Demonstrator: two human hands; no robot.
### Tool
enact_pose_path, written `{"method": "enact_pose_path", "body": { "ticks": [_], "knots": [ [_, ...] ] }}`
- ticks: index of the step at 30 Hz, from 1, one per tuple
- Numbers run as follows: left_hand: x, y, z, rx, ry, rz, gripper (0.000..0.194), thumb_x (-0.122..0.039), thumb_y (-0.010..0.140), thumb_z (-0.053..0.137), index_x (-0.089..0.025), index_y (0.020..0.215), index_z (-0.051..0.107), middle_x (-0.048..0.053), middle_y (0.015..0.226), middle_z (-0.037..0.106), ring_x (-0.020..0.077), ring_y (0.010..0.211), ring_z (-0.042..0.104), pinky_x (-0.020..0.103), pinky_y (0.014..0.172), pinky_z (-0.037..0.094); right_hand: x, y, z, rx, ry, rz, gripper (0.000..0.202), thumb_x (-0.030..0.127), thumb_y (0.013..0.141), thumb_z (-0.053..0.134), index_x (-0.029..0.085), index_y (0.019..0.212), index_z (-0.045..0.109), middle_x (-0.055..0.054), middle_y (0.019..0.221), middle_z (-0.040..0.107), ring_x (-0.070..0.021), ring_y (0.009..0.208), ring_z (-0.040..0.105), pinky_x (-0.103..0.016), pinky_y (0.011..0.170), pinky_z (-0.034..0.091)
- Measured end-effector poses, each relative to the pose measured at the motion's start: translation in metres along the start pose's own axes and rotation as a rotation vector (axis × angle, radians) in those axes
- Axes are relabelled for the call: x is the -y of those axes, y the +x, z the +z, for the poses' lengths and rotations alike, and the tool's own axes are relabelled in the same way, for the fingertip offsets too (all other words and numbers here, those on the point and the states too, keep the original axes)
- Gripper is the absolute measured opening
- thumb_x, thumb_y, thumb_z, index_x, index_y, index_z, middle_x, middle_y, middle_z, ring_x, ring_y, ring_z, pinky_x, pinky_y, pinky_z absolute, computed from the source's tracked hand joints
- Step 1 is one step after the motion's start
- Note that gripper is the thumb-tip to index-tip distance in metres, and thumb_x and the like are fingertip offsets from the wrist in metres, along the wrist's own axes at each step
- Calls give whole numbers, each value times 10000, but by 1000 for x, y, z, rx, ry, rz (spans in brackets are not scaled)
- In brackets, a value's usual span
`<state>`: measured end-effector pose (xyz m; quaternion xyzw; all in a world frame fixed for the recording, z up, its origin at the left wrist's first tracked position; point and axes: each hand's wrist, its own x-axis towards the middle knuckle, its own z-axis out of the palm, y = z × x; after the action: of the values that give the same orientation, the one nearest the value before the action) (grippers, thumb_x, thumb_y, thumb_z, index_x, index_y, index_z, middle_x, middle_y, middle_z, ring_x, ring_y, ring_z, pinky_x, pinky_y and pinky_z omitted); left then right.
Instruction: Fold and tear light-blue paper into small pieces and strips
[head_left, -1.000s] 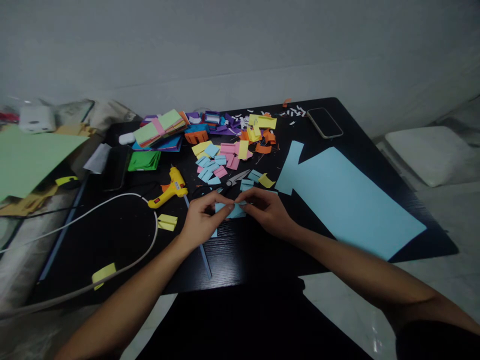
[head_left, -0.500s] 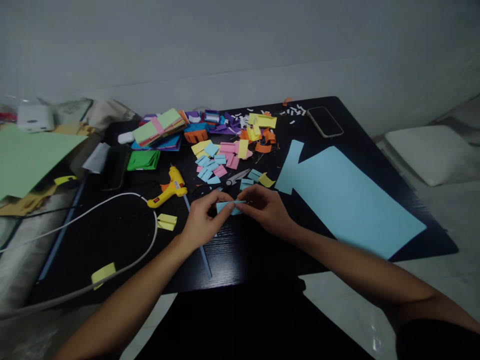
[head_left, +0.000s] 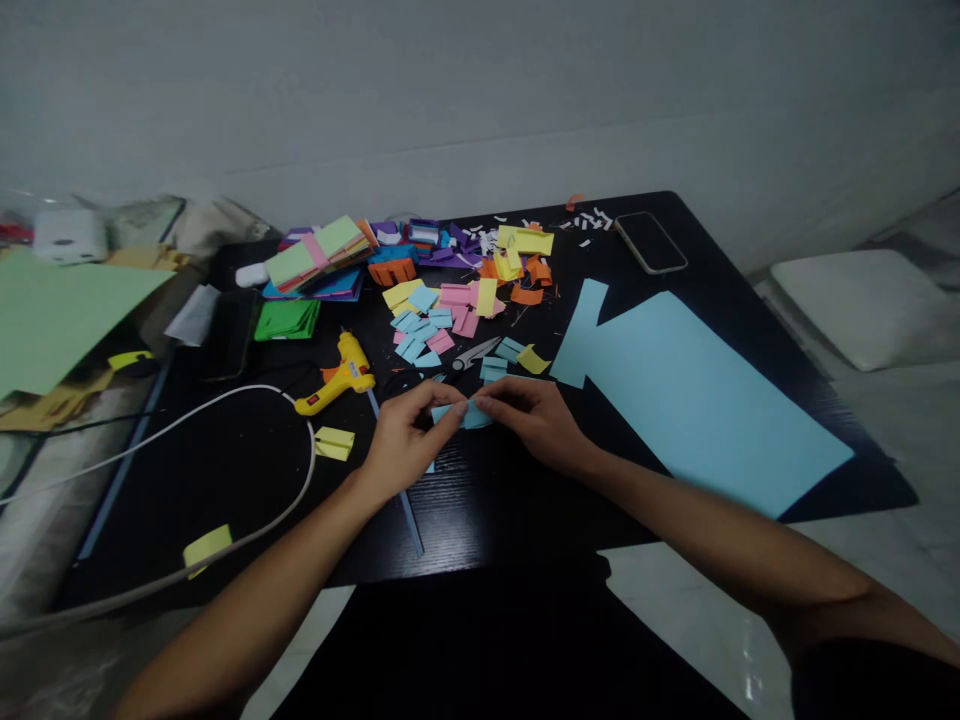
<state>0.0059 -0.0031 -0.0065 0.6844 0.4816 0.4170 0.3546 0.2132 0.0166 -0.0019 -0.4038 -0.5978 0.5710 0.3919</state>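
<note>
Between my two hands is a small piece of light blue paper (head_left: 475, 416), held a little above the black table (head_left: 517, 520). My left hand (head_left: 405, 435) pinches its left part with thumb and fingers. At its right part, my right hand (head_left: 536, 420) pinches it too. Just beyond my fingers lie scissors (head_left: 474, 354), their handles partly hidden. Small folded blue paper pieces (head_left: 412, 345) are scattered past them, mixed with pink paper pieces (head_left: 465, 322). A yellow glue gun (head_left: 346, 375) rests left of my left hand, with a long glue stick (head_left: 411, 523) in its back.
A large blue sheet (head_left: 720, 400) and a blue strip (head_left: 579, 335) lie to the right, a phone (head_left: 651, 243) behind them. Stacked coloured paper (head_left: 322, 258) stands at the back left. A white cable (head_left: 310, 470) loops across the left side near a yellow piece (head_left: 334, 443).
The blue paper has tilted, so more of its right face shows. My right fingers have shifted slightly downward and closed more around it. My left hand has barely moved.
</note>
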Motion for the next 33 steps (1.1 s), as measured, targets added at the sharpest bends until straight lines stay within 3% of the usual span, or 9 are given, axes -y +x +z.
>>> {"method": "enact_pose_path", "body": {
  "ticks": [3, 9, 16, 20, 25, 29, 33],
  "knots": [
    [0, 0, 1, -8, -53, -60, 145, -331, 957, 693, -192, 958, 735, 23, 858, 730, 144, 700, 656, 261, 649, 513, 1, 0, 0, 32, 15, 6, 238, 436, 940, 702, 207, 938, 766, -31, 913, 753, -189, 869, 696, -337, 830, 558],
    [-6, 3, 3, -72, -202, -123, 138, -327, 926, 712, -190, 910, 718, 14, 812, 716, 136, 652, 650, 263, 625, 525, -6, -1, 4, 85, 209, 70, 419, 343, 726, 925, 228, 1059, 699, -28, 1016, 757, -199, 954, 733, -373, 917, 606],
    [-9, 5, 2, 21, -270, -156, 154, -316, 878, 749, -188, 849, 668, -26, 667, 626, 112, 589, 563, 231, 573, 465, -9, 4, 0, -51, 196, 68, 378, 381, 722, 927, 210, 988, 719, -29, 945, 753, -170, 852, 718, -342, 829, 611],
    [-8, 6, 2, 17, -281, -144, 179, -351, 879, 760, -186, 909, 694, -5, 733, 673, 126, 644, 609, 252, 626, 509, -8, 4, -1, -3, 212, 81, 345, 388, 718, 928, 214, 944, 733, -11, 877, 753, -159, 780, 709, -342, 794, 612],
    [-7, 7, 3, 11, -277, -145, 181, -326, 850, 791, -185, 858, 678, -23, 670, 629, 113, 612, 588, 236, 598, 496, -6, 3, -1, -47, 219, 90, 340, 375, 709, 932, 218, 942, 741, -8, 891, 759, -164, 825, 721, -334, 827, 608],
    [-6, 6, 3, -24, -303, -148, 170, -309, 845, 792, -179, 853, 682, -27, 659, 636, 105, 590, 589, 224, 581, 494, -5, 4, -1, 6, 227, 113, 298, 407, 749, 903, 199, 893, 745, 1, 838, 739, -150, 753, 697, -315, 772, 595],
    [-6, 6, 4, -27, -326, -142, 139, -275, 856, 786, -174, 866, 691, -22, 668, 658, 103, 594, 610, 217, 586, 511, -6, 3, -1, 6, 226, 88, 276, 398, 755, 901, 206, 888, 755, -1, 857, 753, -163, 796, 711, -329, 819, 594]
  ]
}}
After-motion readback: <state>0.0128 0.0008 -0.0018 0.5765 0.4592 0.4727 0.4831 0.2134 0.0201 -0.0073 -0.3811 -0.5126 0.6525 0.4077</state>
